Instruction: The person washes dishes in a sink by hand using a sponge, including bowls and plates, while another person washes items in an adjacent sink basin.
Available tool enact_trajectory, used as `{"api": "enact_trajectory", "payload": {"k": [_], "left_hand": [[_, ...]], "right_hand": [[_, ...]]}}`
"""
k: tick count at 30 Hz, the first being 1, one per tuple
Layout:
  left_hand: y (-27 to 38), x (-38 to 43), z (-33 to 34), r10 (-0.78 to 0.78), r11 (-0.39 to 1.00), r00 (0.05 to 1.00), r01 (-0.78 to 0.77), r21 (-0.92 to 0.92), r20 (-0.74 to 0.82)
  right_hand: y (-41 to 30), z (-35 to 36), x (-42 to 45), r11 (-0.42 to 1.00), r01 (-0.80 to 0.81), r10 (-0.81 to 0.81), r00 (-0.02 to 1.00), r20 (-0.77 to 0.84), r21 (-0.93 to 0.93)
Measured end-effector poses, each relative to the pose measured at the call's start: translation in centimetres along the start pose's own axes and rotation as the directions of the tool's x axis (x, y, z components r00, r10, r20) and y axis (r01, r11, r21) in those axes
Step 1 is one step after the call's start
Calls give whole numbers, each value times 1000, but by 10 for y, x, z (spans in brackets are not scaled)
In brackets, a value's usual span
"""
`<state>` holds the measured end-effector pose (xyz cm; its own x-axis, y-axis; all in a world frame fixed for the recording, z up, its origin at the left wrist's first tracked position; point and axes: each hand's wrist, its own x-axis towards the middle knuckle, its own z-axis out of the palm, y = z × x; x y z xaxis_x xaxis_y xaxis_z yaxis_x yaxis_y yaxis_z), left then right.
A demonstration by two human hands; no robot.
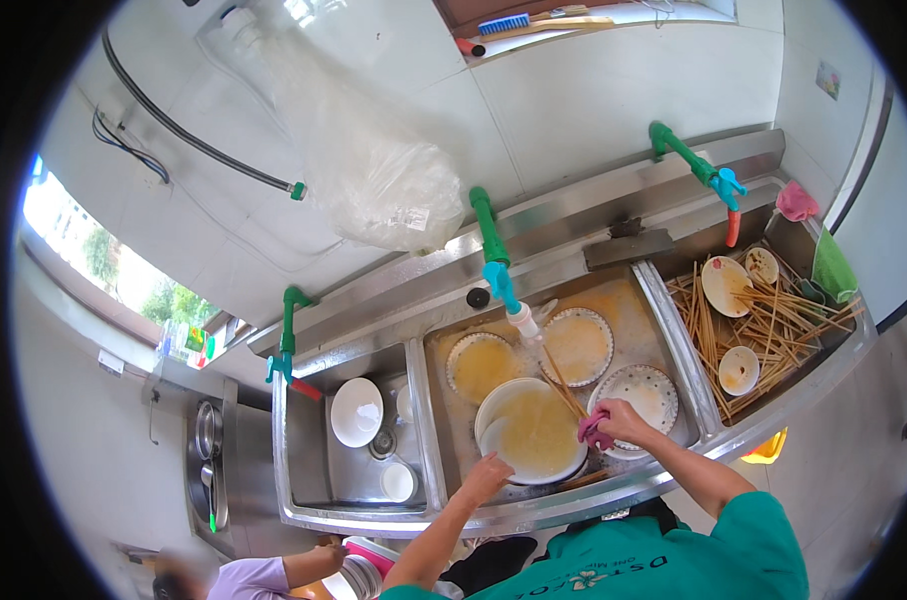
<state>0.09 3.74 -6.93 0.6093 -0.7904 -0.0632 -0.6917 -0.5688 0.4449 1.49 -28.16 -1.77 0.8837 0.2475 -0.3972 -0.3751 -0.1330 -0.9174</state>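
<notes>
My left hand is at the lower left rim of a white bowl holding cloudy yellowish liquid, in the middle basin. In my right hand is a pink cloth, right of that bowl; several wooden chopsticks lean up from beside the cloth, and I cannot tell whether my fingers hold them too. Another white bowl lies partly beneath the first. Around them in murky water are patterned-rim plates: one at upper left, one at the top and stacked ones on the right.
The left basin has a white bowl and a small cup. Many chopsticks and dirty bowls fill the right basin. Green-piped faucets reach over the basins. Another person is at lower left beside stacked plates.
</notes>
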Motion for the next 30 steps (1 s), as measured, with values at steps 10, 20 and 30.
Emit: {"api": "enact_trajectory", "payload": {"k": [10, 20, 30], "left_hand": [[43, 47, -31, -686, 562, 692, 306, -769, -225], [93, 51, -67, -803, 433, 493, 97, -896, -334], [75, 68, -51, -962, 148, 120, -528, -836, -246]], "right_hand": [[-68, 75, -35, 801, 598, -599, 801, 25, 24], [-44, 70, 72, 820, 519, -573, 744, -345, -242], [-3, 92, 37, 919, 194, -43, 915, -401, 343]]}}
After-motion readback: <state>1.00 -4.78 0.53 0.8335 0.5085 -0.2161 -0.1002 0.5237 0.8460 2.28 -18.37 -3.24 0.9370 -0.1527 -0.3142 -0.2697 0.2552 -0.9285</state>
